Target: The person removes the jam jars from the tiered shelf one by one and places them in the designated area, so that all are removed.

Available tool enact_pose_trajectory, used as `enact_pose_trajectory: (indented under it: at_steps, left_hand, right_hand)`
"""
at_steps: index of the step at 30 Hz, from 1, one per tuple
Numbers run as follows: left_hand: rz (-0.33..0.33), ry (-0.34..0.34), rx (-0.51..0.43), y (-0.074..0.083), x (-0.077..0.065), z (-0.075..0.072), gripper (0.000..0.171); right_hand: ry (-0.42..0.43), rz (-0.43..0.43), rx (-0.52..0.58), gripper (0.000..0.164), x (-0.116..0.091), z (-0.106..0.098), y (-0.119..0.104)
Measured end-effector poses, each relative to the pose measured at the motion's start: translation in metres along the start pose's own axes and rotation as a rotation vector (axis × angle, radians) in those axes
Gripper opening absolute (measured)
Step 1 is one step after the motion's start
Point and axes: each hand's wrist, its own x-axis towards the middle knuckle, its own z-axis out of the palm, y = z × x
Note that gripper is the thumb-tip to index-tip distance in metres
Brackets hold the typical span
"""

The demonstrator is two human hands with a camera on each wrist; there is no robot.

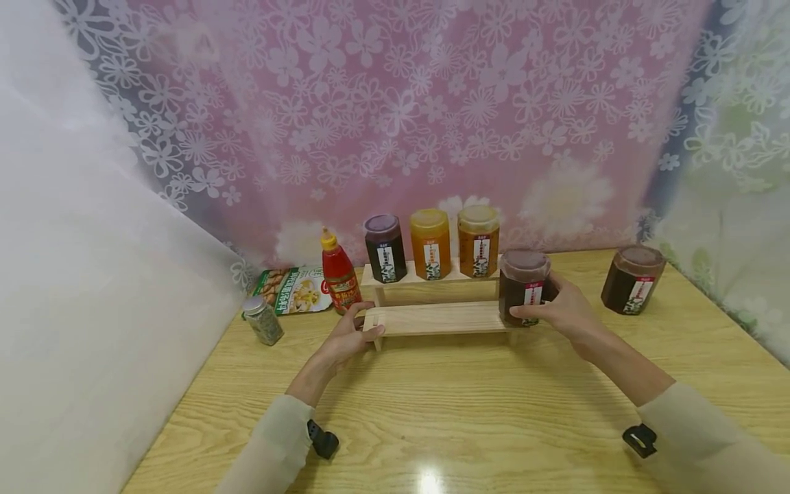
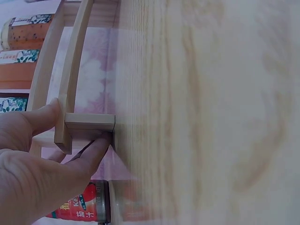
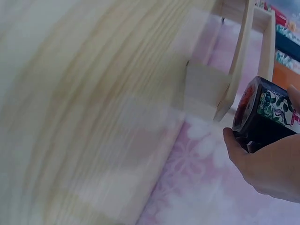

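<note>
A two-tier wooden rack [image 1: 441, 319] stands on the table. My left hand [image 1: 347, 337] grips the left end of its lower board, thumb on top and fingers around the leg, as the left wrist view [image 2: 44, 150] shows. In my right hand [image 1: 568, 309] is a dark jar [image 1: 517, 285] with a purplish lid, held at the right end of the lower board; whether its base touches the wood I cannot tell. The right wrist view shows the jar's base [image 3: 246, 105] near the board's end. On the upper tier stand a dark jar [image 1: 385, 248], an orange jar [image 1: 430, 245] and an amber jar [image 1: 478, 241].
Left of the rack are a red sauce bottle [image 1: 341, 274] with a yellow cap, a green food packet [image 1: 296, 289] and a small spice jar [image 1: 263, 320]. Another dark jar [image 1: 632, 280] stands at the right. A floral curtain [image 1: 401, 123] hangs behind the table [image 1: 444, 405].
</note>
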Motion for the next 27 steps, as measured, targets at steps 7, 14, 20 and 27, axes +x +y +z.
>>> enact_pose_trajectory:
  at_steps: [7, 14, 20, 27]
  left_hand:
    - [0.001, 0.001, 0.009, -0.002, 0.002, 0.0, 0.061]
    - [0.008, -0.005, 0.002, -0.001, 0.001, -0.001, 0.061]
    - [0.009, -0.016, -0.007, 0.0, 0.0, -0.001, 0.062]
    - [0.004, -0.01, -0.008, 0.0, 0.001, -0.001, 0.061]
  right_hand:
    - [0.038, 0.022, -0.028, 0.106, 0.002, -0.024, 0.017]
    - [0.059, 0.049, -0.058, 0.111, 0.009, -0.042, 0.029]
    - [0.103, 0.107, -0.138, 0.125, 0.019, -0.055, 0.044]
    - [0.158, 0.134, -0.135, 0.121, 0.03, -0.065, 0.058]
